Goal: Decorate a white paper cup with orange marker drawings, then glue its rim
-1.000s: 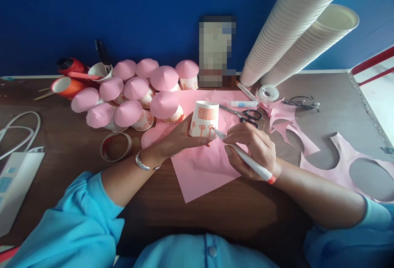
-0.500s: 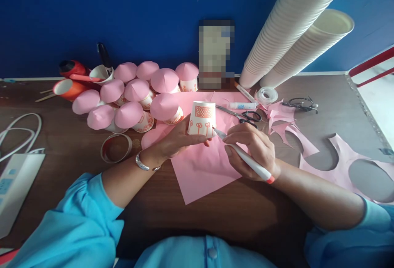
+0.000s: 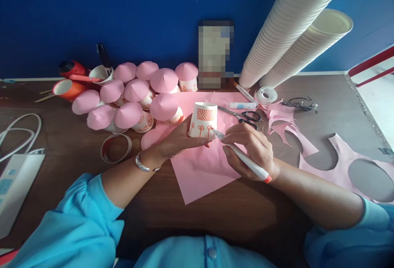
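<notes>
An upside-down white paper cup (image 3: 200,127) is in my left hand (image 3: 177,138), thumb along its lower edge. On the cup's side are an orange-red hatched rectangle and a row of small flowers on stems. My right hand (image 3: 250,151) grips a white marker (image 3: 246,158) with an orange-red end, its tip at the cup's right side by a flower. Pink paper (image 3: 200,177) lies beneath both hands. Just behind the cup are scissors (image 3: 240,116) with black handles and a glue stick (image 3: 241,105).
Several cups with pink cone roofs (image 3: 137,90) stand at the back left, near a tape roll (image 3: 116,148). Tall cup stacks (image 3: 292,26) lean by the blue wall. Cut pink scraps (image 3: 341,157) and glasses (image 3: 300,104) lie right; a power strip (image 3: 20,190) lies left.
The cup has turned and shifted slightly, so its drawn flowers sit at a different angle. My right hand has moved a little left with the marker, whose tip stays by the cup.
</notes>
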The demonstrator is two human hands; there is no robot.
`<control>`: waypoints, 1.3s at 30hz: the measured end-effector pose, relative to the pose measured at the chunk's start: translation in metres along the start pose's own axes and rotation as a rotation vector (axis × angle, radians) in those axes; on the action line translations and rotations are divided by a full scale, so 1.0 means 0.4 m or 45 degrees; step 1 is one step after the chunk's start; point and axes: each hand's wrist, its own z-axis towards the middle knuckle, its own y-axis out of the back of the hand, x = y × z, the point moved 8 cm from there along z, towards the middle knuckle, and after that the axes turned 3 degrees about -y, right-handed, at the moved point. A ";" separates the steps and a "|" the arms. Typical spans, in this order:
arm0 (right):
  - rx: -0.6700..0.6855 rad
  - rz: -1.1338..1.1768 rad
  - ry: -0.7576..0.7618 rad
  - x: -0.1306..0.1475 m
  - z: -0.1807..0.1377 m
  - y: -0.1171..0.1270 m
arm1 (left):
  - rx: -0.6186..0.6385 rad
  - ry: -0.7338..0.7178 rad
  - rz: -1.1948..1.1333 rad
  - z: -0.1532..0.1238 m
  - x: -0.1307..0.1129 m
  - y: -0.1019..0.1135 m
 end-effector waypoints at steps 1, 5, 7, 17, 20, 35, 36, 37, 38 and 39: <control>0.001 0.000 0.000 0.000 0.000 0.000 | 0.001 -0.005 -0.006 0.000 0.001 0.001; -0.001 0.000 0.006 0.001 0.002 0.000 | -0.011 -0.019 -0.023 0.005 0.000 0.000; 0.008 0.004 0.011 0.002 0.002 -0.001 | -0.010 -0.016 -0.015 0.008 -0.003 -0.002; -0.032 0.054 0.007 -0.009 -0.013 0.003 | -0.035 0.028 -0.009 0.009 -0.004 0.002; -0.036 0.109 -0.018 -0.032 -0.026 -0.001 | -0.067 -0.014 -0.092 0.010 -0.009 0.006; 0.091 -0.046 0.005 -0.056 0.018 -0.041 | 0.158 -0.215 -0.124 -0.005 -0.027 -0.013; 0.080 -0.087 0.024 -0.051 0.019 -0.040 | 0.154 -0.227 -0.094 -0.005 -0.029 -0.014; 0.071 -0.129 0.047 -0.047 0.019 -0.040 | 0.141 -0.235 -0.056 -0.005 -0.031 -0.015; 0.072 -0.169 0.074 -0.042 0.019 -0.041 | 0.123 -0.236 -0.011 -0.005 -0.032 -0.015; 0.084 -0.202 0.098 -0.039 0.020 -0.044 | 0.098 -0.228 0.034 -0.004 -0.031 -0.013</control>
